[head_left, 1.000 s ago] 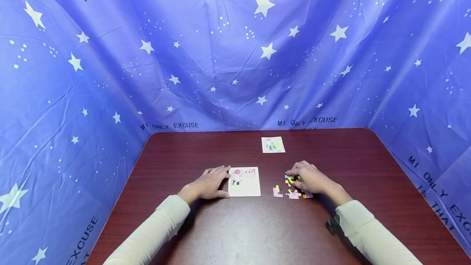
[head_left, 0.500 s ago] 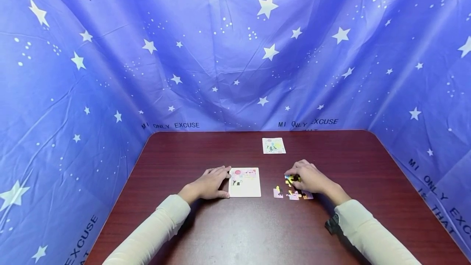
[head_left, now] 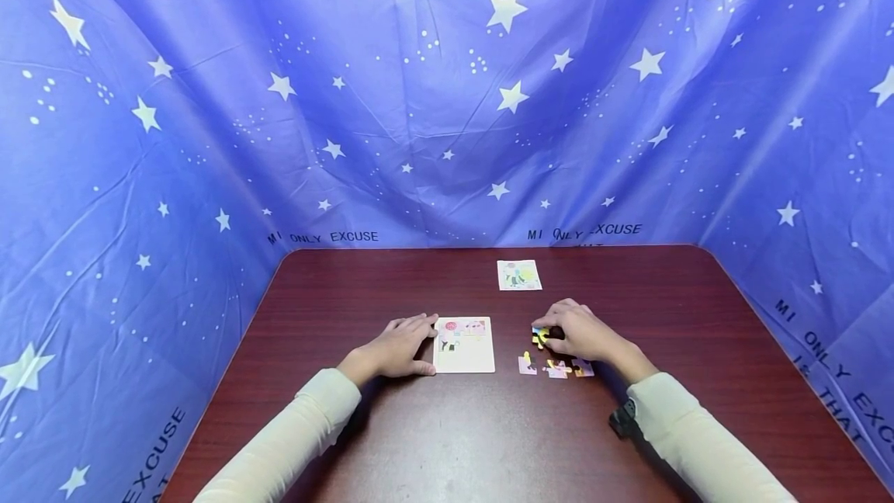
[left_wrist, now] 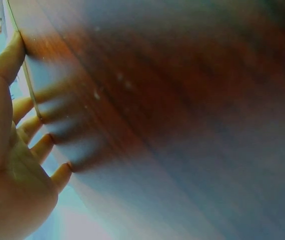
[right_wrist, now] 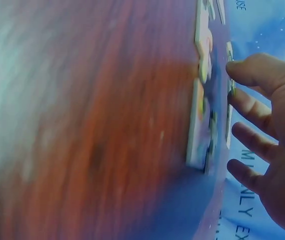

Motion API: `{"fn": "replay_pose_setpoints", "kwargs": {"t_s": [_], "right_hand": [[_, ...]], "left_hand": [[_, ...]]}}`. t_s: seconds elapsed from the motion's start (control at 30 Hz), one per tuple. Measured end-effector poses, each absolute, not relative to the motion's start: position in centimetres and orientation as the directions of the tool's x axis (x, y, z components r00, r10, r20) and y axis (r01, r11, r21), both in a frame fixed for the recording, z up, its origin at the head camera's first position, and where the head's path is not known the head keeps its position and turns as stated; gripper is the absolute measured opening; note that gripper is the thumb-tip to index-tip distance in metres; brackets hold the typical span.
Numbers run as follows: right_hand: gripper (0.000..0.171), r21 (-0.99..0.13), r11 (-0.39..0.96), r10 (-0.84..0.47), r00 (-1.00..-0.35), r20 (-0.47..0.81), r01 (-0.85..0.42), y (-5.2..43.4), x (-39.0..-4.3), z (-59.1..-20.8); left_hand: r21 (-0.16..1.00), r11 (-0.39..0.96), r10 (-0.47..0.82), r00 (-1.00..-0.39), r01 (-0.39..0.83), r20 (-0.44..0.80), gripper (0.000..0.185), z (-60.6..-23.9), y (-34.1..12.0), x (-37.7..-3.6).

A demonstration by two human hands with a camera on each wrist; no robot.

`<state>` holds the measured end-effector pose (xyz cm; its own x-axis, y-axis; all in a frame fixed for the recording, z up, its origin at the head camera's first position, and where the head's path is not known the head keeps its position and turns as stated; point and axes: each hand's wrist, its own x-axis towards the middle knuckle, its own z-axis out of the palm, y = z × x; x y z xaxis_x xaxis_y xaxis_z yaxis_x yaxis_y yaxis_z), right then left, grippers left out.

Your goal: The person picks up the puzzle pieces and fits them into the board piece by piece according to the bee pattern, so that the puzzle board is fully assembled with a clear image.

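left hand (head_left: 398, 349) lies flat on the counter (head_left: 475, 441), fingers spread, thumb and fingertips against the left edge of the puzzle board (head_left: 464, 345). right hand (head_left: 583, 334) pinches a yellow-black puzzle piece (head_left: 540, 337) just above the counter, right of the board. loose pieces (head_left: 555, 368) lie beside it. small picture card (head_left: 519, 275) sits farther back.

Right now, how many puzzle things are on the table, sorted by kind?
Puzzle boards: 1, the puzzle board, touched by the left hand.
Picture cards: 1, the picture card.
Loose puzzle pieces: about 4, the loose pieces, one under the right hand.
Total: about 6.
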<state>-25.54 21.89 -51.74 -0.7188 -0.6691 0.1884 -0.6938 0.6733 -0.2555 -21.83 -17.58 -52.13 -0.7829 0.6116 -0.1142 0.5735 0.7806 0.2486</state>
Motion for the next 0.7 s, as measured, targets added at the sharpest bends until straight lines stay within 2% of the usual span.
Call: {"fn": "replay_pose_setpoints", "kwargs": {"t_s": [0.7], "right_hand": [[0.036, -0.273, 0.599, -0.740, -0.651, 0.172, -0.753, 16.2, -25.6, -51.1]], "left_hand": [[0.250, 0.781, 0.611, -0.783, 0.573, -0.114, 0.068, -52.2, -17.7, -21.8]]}}
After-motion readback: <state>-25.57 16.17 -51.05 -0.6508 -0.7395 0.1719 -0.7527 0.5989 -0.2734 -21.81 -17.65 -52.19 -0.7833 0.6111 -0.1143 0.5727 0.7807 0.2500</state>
